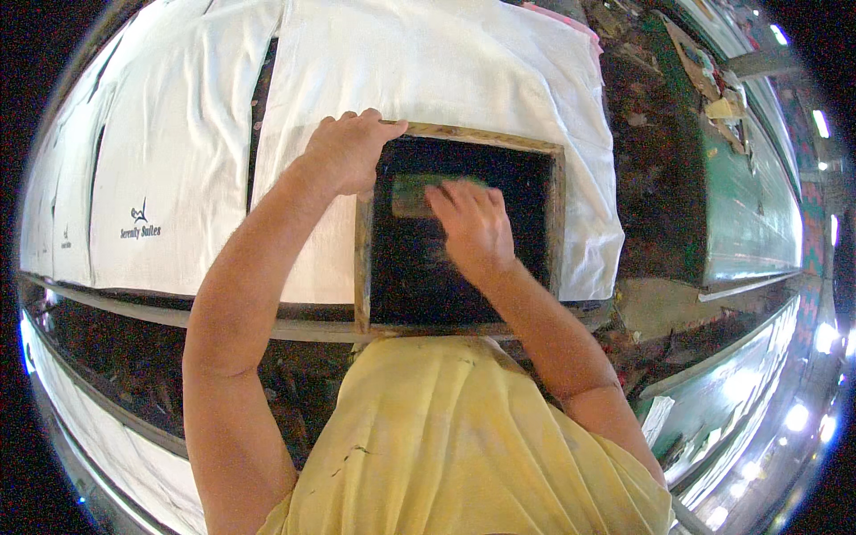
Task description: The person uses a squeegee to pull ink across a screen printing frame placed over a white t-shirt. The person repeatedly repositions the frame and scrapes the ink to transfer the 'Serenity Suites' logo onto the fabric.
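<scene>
A wooden-framed printing screen (pixel 556 223) with a dark mesh lies on a white cloth (pixel 437 71) in front of me. My left hand (pixel 346 150) is closed on the far left corner of its frame, the thumb along the far rail. Inside the frame, my right hand (pixel 479 227) grips a squeegee (pixel 409 196), a short greenish-brown bar blurred by motion. The squeegee lies across the far half of the mesh, and my fingers cover its right end. The cloth under the screen is hidden.
To the left lie more white cloths (pixel 178 116), one bearing a small dark print near its front edge. A wooden rail (pixel 134 301) runs along the near edge. Green-topped tables (pixel 749 209) stand at the right, beyond a dark, littered gap (pixel 660 178).
</scene>
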Available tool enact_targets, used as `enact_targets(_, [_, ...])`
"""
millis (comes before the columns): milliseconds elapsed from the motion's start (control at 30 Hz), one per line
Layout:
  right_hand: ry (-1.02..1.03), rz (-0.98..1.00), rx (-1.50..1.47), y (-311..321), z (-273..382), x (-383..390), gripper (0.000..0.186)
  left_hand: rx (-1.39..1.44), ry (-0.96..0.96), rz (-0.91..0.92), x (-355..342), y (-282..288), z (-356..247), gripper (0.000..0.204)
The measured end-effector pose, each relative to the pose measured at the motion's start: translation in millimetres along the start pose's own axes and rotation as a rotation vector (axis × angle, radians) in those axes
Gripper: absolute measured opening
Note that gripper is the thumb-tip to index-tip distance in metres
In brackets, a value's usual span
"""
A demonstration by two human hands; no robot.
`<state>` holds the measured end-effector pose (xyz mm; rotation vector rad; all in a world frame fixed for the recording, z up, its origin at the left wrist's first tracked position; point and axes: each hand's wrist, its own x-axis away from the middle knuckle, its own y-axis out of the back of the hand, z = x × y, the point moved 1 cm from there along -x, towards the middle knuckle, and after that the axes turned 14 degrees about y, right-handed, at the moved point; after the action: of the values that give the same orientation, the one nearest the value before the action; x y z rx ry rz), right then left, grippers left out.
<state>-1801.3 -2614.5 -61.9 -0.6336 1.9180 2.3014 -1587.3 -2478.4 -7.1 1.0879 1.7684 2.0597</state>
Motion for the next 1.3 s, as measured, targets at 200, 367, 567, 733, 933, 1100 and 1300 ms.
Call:
enact_targets(200, [-0.042,0.081,-0.157,23.6,-39.5,-39.5,0.05,0.019,-0.023,-0.012,-0.1,3.0,5.1,0.118])
enact_targets(367, [-0.106,0.096,-0.131,15.9,-52.4,-63.1,0.046,0.01,-0.031,-0.02,-1.0,3.0,3.2,0.119])
enact_targets(567, [0.045,0.156,-0.115,12.4,-47.0,-55.2,0.047,0.003,-0.07,-0.118,-5.4,-10.7,6.7,0.121])
enact_targets(733, [0.081,0.254,-0.22,33.5,1.7,-5.1,0.048,0.024,-0.063,-0.12,-3.2,-12.0,8.5,0.117])
enact_targets(933, [0.079,0.218,-0.215,49.7,66.2,63.7,0.045,0.04,-0.061,-0.094,-5.2,-12.6,9.5,0.114])
enact_targets(1100, [0.106,0.212,-0.313,63.1,47.2,54.1,0.04,0.058,-0.065,-0.122,-8.9,-17.7,9.5,0.106])
enact_targets(1300, [0.069,0.209,-0.299,41.5,-48.2,-23.1,0.036,0.042,-0.047,-0.1,-8.0,-15.9,6.9,0.092])
